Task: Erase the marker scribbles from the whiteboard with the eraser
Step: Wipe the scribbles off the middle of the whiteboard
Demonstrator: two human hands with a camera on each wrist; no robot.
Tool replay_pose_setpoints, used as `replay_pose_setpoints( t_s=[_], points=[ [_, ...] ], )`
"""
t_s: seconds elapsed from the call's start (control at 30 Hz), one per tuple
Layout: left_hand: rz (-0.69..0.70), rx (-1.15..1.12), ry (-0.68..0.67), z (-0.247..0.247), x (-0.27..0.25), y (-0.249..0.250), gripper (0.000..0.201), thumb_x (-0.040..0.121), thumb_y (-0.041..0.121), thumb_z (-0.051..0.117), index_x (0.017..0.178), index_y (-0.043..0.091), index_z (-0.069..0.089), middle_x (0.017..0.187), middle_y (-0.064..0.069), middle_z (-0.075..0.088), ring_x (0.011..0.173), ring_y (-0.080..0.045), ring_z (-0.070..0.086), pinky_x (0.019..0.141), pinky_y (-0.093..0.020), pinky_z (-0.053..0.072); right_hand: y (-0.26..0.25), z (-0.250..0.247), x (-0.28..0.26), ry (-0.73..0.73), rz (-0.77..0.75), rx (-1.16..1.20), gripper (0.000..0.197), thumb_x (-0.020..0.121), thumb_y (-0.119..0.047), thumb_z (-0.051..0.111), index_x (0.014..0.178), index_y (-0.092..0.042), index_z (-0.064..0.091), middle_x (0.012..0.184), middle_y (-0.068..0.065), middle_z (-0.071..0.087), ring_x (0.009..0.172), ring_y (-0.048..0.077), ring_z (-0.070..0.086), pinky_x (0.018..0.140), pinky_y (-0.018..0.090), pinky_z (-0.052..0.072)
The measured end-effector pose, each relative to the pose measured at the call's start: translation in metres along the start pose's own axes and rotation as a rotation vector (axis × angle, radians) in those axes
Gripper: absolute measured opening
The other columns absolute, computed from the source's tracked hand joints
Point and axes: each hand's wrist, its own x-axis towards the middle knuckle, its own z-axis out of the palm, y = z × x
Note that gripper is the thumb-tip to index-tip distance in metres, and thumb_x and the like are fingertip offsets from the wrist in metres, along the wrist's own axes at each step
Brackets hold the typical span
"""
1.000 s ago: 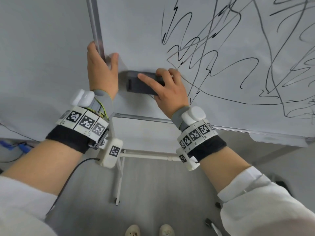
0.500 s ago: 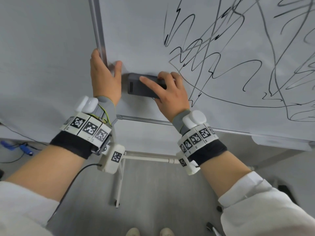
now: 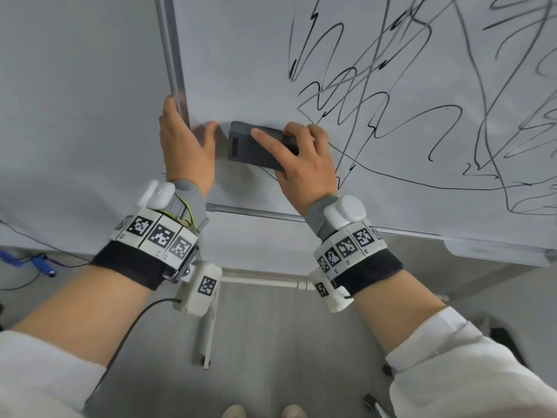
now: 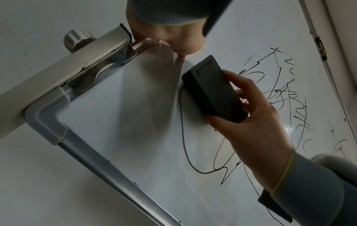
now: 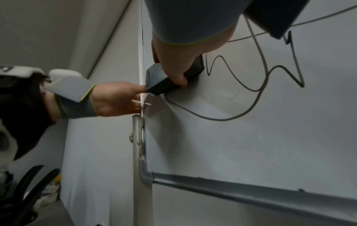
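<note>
A dark grey eraser (image 3: 256, 146) (image 4: 212, 90) (image 5: 164, 82) lies flat against the whiteboard (image 3: 241, 70) near its lower left corner. My right hand (image 3: 301, 158) (image 4: 249, 119) grips it, thumb below and fingers over its top edge. Black marker scribbles (image 3: 391, 101) (image 4: 280, 94) (image 5: 260, 76) cover the board to the right of the eraser. My left hand (image 3: 184, 146) (image 5: 115, 99) grips the board's left frame (image 3: 174, 70), fingers behind the edge and thumb on the front face, close beside the eraser.
The board's bottom rail (image 3: 407, 233) carries a tray (image 3: 494, 251) at the right. The white stand (image 3: 211, 327) reaches down to a grey floor. Blue cables (image 3: 42, 263) lie at the left. A marker (image 3: 373, 402) lies on the floor.
Both hands and the eraser have shifted slightly up the board. The eraser stays by the left edge in my right hand; the left hand keeps hold of the frame.
</note>
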Motion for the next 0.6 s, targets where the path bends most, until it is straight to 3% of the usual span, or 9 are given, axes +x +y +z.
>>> replay_pose_setpoints(
  t_s=[0.2,0.43,0.6],
  points=[
    [-0.003,-0.022,-0.013,-0.001,-0.001,-0.002,0.065,0.089,0.024,0.059,0.138,-0.005,0.027,0.139,-0.018,0.037,0.130,-0.029,0.035,0.110,-0.034,0.026,-0.002,0.006,-0.035,-0.160,0.026,0.033,0.074,0.065,0.012,0.057,0.125,-0.032,0.056,0.112,0.003,0.038,0.100,0.031,0.037,0.064,0.041,0.051],
    [0.004,-0.017,-0.006,-0.001,-0.001,-0.003,0.065,0.087,0.022,0.060,0.137,-0.005,0.029,0.136,-0.019,0.039,0.128,-0.030,0.038,0.108,-0.036,0.029,0.002,-0.008,-0.002,-0.038,0.026,0.018,0.064,0.067,0.007,0.062,0.122,-0.026,0.062,0.112,0.002,0.036,0.100,0.029,0.035,0.074,0.034,0.044],
    [0.008,0.000,-0.007,-0.003,-0.001,-0.002,0.064,0.088,0.023,0.060,0.135,-0.007,0.029,0.135,-0.020,0.039,0.126,-0.032,0.038,0.107,-0.036,0.029,0.001,-0.001,-0.030,-0.129,0.051,0.019,0.072,0.064,0.010,0.063,0.123,-0.030,0.059,0.112,0.002,0.037,0.101,0.029,0.035,0.066,0.036,0.049]
  ],
)
